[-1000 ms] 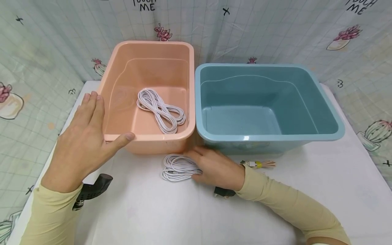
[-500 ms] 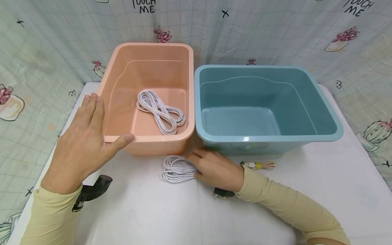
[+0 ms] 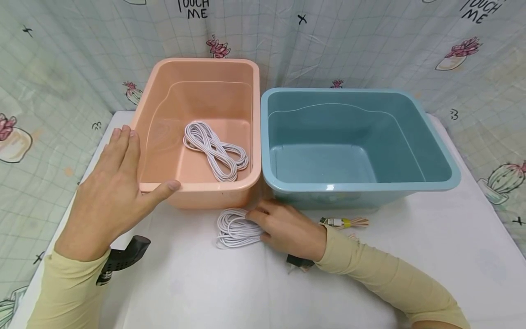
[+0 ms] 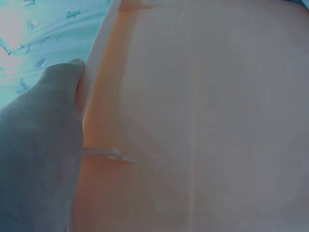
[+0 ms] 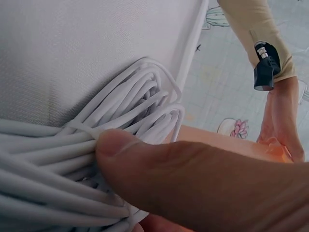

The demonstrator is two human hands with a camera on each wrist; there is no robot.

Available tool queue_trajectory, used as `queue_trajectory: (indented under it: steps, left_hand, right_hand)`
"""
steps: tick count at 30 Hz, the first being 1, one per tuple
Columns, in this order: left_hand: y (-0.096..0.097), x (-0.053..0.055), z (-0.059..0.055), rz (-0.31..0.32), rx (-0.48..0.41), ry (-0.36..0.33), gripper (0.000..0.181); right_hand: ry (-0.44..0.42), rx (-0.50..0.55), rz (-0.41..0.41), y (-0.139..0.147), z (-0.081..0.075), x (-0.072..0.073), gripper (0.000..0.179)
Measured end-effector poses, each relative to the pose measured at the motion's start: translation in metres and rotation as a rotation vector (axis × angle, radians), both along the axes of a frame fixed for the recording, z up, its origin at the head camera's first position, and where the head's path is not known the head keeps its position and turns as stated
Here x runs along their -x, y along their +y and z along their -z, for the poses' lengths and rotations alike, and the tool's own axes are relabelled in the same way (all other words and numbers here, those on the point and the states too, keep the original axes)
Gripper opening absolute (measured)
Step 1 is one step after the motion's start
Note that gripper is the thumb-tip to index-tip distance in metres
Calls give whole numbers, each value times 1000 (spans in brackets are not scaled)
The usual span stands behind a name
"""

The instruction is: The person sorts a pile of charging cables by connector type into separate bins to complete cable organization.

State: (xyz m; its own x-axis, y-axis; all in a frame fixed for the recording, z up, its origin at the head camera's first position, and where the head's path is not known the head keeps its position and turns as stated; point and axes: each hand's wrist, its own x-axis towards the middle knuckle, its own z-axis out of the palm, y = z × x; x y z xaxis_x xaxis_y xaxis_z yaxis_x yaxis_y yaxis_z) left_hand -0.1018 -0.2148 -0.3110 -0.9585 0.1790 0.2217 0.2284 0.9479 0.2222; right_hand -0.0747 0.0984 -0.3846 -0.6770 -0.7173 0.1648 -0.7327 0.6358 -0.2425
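Note:
My left hand (image 3: 108, 187) lies with straight fingers along the left rim of the peach bin (image 3: 197, 187), its thumb over the front corner. My right hand (image 3: 289, 230) pinches the right end of a coiled white cable (image 3: 235, 233) on the table in front of the bins. In the right wrist view, the thumb (image 5: 145, 162) presses on the strands of the cable (image 5: 43, 191) near where they are bound together. Another white cable (image 3: 201, 132), bundled in a figure eight, lies inside the peach bin.
A blue bin (image 3: 361, 187) stands right of the peach one. Just beyond the right wrist lies a USB cable (image 3: 356, 222) with a yellow tie. A black plug (image 3: 299, 261), partly hidden, sits below that wrist. Patterned curtains (image 3: 279, 41) enclose the white table (image 3: 213, 292).
The coiled cable by the right hand has shifted slightly toward me and fanned out a little. The left hand stays in place on the bin.

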Motion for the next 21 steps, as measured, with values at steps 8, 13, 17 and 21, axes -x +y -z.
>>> queue_trajectory:
  steps: [8,13,17,21]
  left_hand:
    - [-1,0,0,6,-1,14,109]
    - [-1,0,0,6,-6,16,109]
    - [0,0,0,2,-6,15,109]
    - [0,0,0,1,1,11,109]
  right_hand:
    - [-10,-35,36,-1,0,0,33]
    - [-15,-56,36,-1,0,0,31]
    - [-43,-73,40,-1,-1,1,32]
    - [-59,-72,36,0,-1,2,31]
